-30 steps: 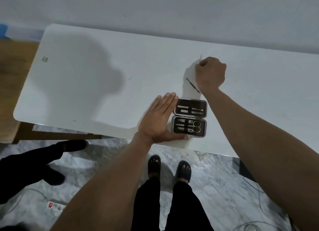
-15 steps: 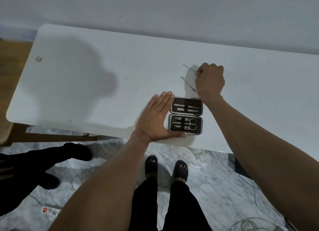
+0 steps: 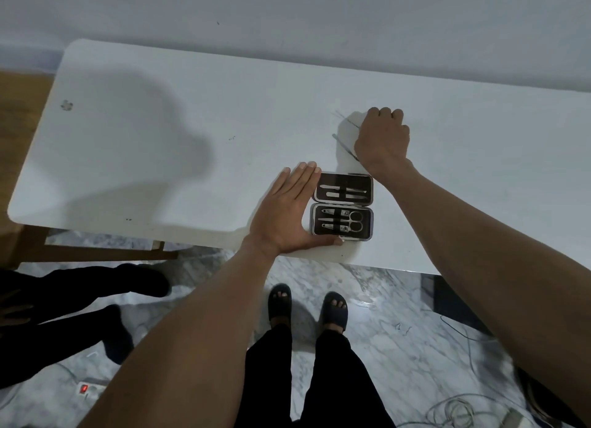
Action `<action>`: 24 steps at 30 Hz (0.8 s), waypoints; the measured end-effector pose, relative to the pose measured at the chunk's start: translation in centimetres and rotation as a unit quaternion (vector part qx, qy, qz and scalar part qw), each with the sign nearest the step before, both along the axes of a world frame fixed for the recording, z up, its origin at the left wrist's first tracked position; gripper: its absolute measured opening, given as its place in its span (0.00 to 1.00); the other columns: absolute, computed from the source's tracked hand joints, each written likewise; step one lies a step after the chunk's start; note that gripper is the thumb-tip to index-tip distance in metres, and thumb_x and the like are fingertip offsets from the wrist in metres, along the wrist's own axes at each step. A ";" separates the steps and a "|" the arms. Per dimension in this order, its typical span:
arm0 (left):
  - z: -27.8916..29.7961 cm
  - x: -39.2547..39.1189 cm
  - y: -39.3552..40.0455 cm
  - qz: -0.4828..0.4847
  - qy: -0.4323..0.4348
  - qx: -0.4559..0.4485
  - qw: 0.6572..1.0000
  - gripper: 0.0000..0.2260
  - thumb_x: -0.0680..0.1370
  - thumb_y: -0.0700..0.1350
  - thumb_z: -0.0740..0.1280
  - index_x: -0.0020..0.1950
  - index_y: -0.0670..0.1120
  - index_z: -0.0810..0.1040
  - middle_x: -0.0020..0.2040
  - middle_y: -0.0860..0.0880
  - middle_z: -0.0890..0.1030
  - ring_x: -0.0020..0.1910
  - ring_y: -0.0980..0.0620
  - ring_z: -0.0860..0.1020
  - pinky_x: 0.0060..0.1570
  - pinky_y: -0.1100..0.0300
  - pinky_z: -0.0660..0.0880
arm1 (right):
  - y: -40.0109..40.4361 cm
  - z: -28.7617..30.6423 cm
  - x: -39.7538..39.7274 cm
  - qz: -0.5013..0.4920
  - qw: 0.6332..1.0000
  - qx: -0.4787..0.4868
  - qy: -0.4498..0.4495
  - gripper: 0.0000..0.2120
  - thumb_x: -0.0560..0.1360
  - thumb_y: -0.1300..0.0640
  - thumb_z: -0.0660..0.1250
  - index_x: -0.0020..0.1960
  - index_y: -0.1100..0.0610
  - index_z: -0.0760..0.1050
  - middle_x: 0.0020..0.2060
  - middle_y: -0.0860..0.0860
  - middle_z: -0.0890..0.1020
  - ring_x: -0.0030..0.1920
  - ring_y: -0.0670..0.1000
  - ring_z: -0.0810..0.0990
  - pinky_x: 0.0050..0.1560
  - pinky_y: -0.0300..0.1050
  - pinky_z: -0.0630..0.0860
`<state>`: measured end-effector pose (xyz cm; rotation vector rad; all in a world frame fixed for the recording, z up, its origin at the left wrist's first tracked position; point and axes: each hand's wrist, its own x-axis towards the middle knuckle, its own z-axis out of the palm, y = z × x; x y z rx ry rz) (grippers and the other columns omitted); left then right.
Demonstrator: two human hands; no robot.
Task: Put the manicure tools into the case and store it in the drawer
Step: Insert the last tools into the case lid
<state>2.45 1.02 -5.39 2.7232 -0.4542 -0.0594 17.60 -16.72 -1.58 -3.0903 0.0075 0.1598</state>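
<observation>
1. Near edge of the table (image 3: 160, 172): the case (image 3: 342, 207) lies open, both halves flat, hinge running left-right. Scissors and clippers sit strapped in the near half, slim tools in the far half.
2. Left hand (image 3: 284, 216) lies flat, fingers spread wide, holding nothing. Its palm is just left of the case, and the thumb runs along the case's near edge, bracing it.
3. Just beyond the case: a thin loose tool (image 3: 343, 144) lies on the table, long axis running diagonally from far-left to near-right, its near end hidden under the right wrist.
4. Farther: the right hand (image 3: 382, 136) is curled into a fist, knuckles up. A second thin tool (image 3: 347, 118) sticks out from its left side, blurred. It looks pinched, but I cannot tell for sure.
5. Judgement: the right hand is nearer both loose tools; the case lies straight toward the near edge from it.
6. No drawer in view.
</observation>
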 end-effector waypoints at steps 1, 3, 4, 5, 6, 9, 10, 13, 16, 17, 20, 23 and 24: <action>0.0 0.0 0.0 0.000 -0.001 0.003 1.000 0.62 0.66 0.83 0.62 0.84 0.40 0.56 0.85 0.44 0.57 0.85 0.49 0.53 0.83 0.46 0.51 | -0.2 0.1 -0.1 -0.003 1.000 0.018 -0.010 0.16 0.74 0.67 0.59 0.61 0.64 0.71 0.58 0.60 0.76 0.62 0.61 0.70 0.54 0.54 0.71; 0.0 0.0 -0.1 0.000 0.000 0.008 1.000 0.62 0.66 0.83 0.62 0.84 0.40 0.56 0.85 0.44 0.57 0.85 0.49 0.53 0.83 0.46 0.51 | -0.7 0.2 -0.2 -0.020 0.997 0.064 -0.032 0.16 0.74 0.68 0.58 0.60 0.62 0.73 0.55 0.59 0.78 0.61 0.61 0.71 0.50 0.54 0.72; 0.0 0.0 -0.1 0.000 0.000 0.008 1.000 0.62 0.66 0.83 0.62 0.84 0.40 0.56 0.85 0.44 0.57 0.85 0.49 0.53 0.83 0.46 0.51 | -0.9 0.1 -0.3 -0.031 0.995 0.085 -0.039 0.16 0.74 0.68 0.57 0.59 0.62 0.74 0.54 0.58 0.79 0.60 0.60 0.72 0.48 0.53 0.73; 0.0 0.0 -0.1 0.000 0.000 0.007 1.000 0.62 0.66 0.83 0.62 0.84 0.40 0.56 0.85 0.44 0.57 0.85 0.49 0.53 0.83 0.46 0.51 | -1.0 0.1 -0.3 -0.038 0.993 0.100 -0.045 0.14 0.75 0.67 0.57 0.58 0.61 0.75 0.52 0.58 0.79 0.59 0.60 0.72 0.46 0.52 0.72; 0.0 0.0 0.0 0.000 0.000 0.007 1.000 0.62 0.66 0.83 0.61 0.84 0.40 0.56 0.85 0.45 0.57 0.85 0.49 0.53 0.83 0.46 0.52 | -1.1 0.0 -0.4 -0.037 0.992 0.108 -0.049 0.12 0.77 0.65 0.58 0.57 0.60 0.76 0.52 0.57 0.79 0.59 0.59 0.73 0.44 0.51 0.71; -0.1 0.0 -0.1 0.000 -0.001 0.010 1.000 0.62 0.66 0.83 0.62 0.84 0.40 0.56 0.85 0.45 0.57 0.85 0.49 0.53 0.83 0.46 0.52 | -1.3 -0.2 -0.4 -0.027 0.991 0.124 -0.044 0.10 0.80 0.57 0.61 0.57 0.58 0.77 0.52 0.56 0.80 0.60 0.58 0.72 0.45 0.50 0.71; -0.1 0.0 -0.1 0.001 -0.002 0.010 1.000 0.62 0.66 0.83 0.62 0.84 0.40 0.56 0.85 0.45 0.57 0.85 0.49 0.53 0.83 0.46 0.52 | -1.3 -0.2 -0.3 -0.031 0.990 0.133 -0.041 0.10 0.80 0.56 0.62 0.58 0.57 0.77 0.53 0.56 0.80 0.60 0.58 0.72 0.46 0.50 0.71; -0.1 0.0 0.0 0.002 -0.006 0.011 1.000 0.62 0.66 0.83 0.62 0.84 0.40 0.57 0.85 0.45 0.57 0.85 0.49 0.53 0.83 0.46 0.52 | -1.4 0.0 0.1 -0.051 0.984 0.161 -0.055 0.10 0.78 0.57 0.63 0.59 0.55 0.76 0.51 0.54 0.81 0.60 0.58 0.73 0.45 0.48 0.71; -0.1 0.0 0.0 0.000 -0.003 0.011 1.000 0.62 0.66 0.83 0.62 0.84 0.40 0.56 0.85 0.45 0.57 0.85 0.49 0.53 0.83 0.46 0.52 | -1.2 0.1 0.4 -0.057 0.982 0.172 -0.059 0.12 0.78 0.58 0.62 0.60 0.52 0.77 0.51 0.53 0.82 0.60 0.58 0.74 0.46 0.48 0.72; -0.1 0.1 0.0 0.000 -0.003 0.010 1.000 0.62 0.66 0.83 0.62 0.84 0.40 0.56 0.85 0.45 0.57 0.85 0.49 0.53 0.83 0.46 0.52 | -1.1 0.1 0.5 -0.055 0.982 0.169 -0.057 0.12 0.78 0.58 0.63 0.59 0.51 0.78 0.52 0.54 0.82 0.59 0.58 0.75 0.46 0.48 0.73; -0.1 0.0 0.0 0.003 -0.001 0.013 1.000 0.62 0.66 0.83 0.62 0.84 0.40 0.56 0.85 0.45 0.57 0.85 0.49 0.53 0.83 0.47 0.51 | -1.1 0.0 0.8 -0.046 0.984 0.160 -0.058 0.12 0.78 0.60 0.62 0.54 0.52 0.82 0.50 0.54 0.83 0.57 0.58 0.76 0.44 0.47 0.75; 0.0 0.0 0.0 0.002 0.006 0.023 1.000 0.62 0.66 0.83 0.62 0.85 0.40 0.54 0.85 0.46 0.55 0.85 0.50 0.51 0.84 0.48 0.50 | -1.2 0.1 0.8 -0.042 0.985 0.154 -0.058 0.10 0.77 0.61 0.63 0.52 0.52 0.82 0.48 0.54 0.83 0.57 0.58 0.76 0.43 0.47 0.75; 0.0 0.1 0.0 0.003 0.008 0.025 1.000 0.62 0.66 0.83 0.62 0.85 0.41 0.54 0.85 0.46 0.55 0.85 0.51 0.50 0.84 0.48 0.49 | -1.3 0.1 0.8 -0.042 0.985 0.157 -0.057 0.09 0.77 0.59 0.65 0.53 0.53 0.82 0.48 0.54 0.83 0.57 0.58 0.76 0.44 0.47 0.75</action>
